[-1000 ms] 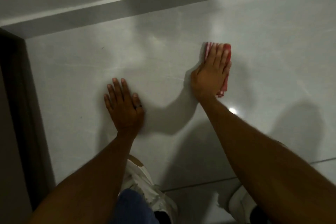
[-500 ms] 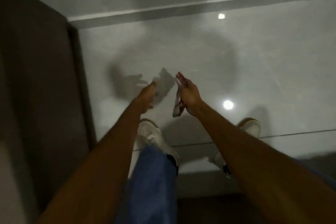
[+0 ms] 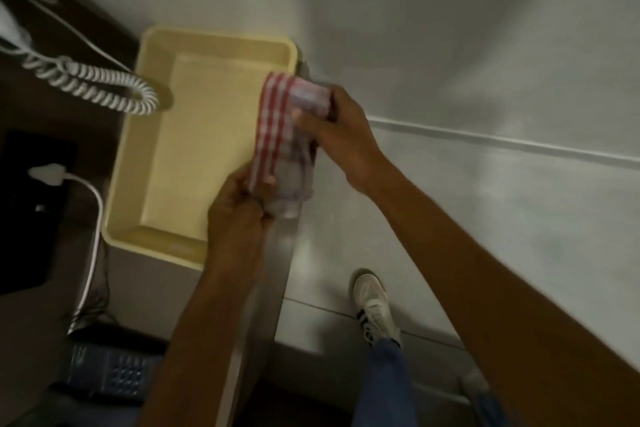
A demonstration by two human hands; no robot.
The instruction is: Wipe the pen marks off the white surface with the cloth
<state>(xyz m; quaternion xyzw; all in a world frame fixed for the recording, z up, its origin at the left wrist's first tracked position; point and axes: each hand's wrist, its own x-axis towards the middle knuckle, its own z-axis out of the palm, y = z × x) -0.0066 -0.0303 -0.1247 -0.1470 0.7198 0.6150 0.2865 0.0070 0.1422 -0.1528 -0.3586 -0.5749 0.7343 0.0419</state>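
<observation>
I see my left hand [image 3: 239, 215] pinching the near end of the cloth [image 3: 287, 139], and my right hand [image 3: 341, 135] clamped on its far end, thumb on top. The red-striped cloth stretches between them, over the right edge of a yellow tray [image 3: 152, 55], beside the white floor [image 3: 485, 218].

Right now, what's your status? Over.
Left hand and right hand both grip the cloth, stretched between them. Cloth over the yellow tray, off the white surface. Nothing in the way.
</observation>
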